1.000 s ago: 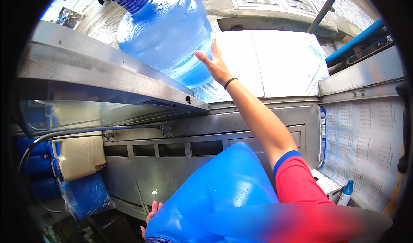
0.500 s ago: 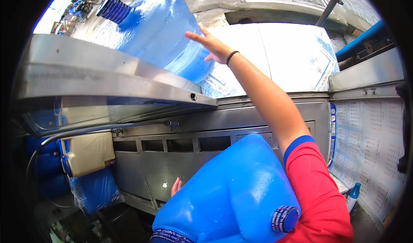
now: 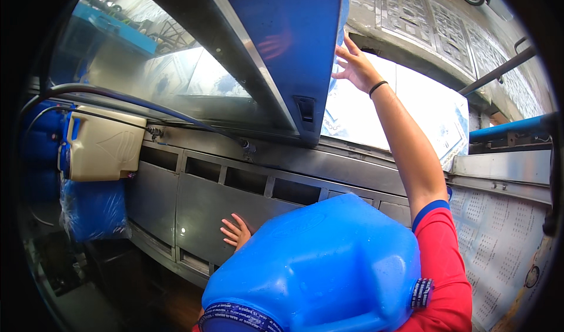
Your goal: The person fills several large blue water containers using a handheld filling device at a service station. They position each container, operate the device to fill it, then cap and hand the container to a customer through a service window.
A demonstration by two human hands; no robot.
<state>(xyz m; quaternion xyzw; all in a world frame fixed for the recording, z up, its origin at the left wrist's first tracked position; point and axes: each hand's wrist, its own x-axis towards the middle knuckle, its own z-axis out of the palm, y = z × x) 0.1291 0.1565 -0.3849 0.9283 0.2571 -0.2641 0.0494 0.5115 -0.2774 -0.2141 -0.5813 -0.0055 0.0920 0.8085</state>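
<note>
A large blue plastic water container (image 3: 329,255) fills the lower middle, close against my body, with a big dark-blue sealed cap (image 3: 238,317) and a smaller cap (image 3: 421,294). Past its left side shows my left hand (image 3: 236,232), fingers spread; the container hides that arm. My right hand (image 3: 357,65) is stretched forward over a white surface (image 3: 405,109), its fingers apart near the edge of a metal-framed glass panel (image 3: 299,56). Just a sliver of a clear blue water bottle (image 3: 344,12) shows beyond that edge. Whether the fingertips touch it I cannot tell.
A steel cabinet (image 3: 217,206) with rectangular openings stands in front. Grey hose (image 3: 147,106) crosses at left above a beige jerrycan (image 3: 108,147) and a plastic-wrapped blue item (image 3: 97,209). At right hang printed sheets (image 3: 487,244); a metal bar (image 3: 499,71) juts in.
The framed panel now stands across the upper middle and hides nearly all of the clear bottle. My view has shifted. More of my left hand shows beside the blue container.
</note>
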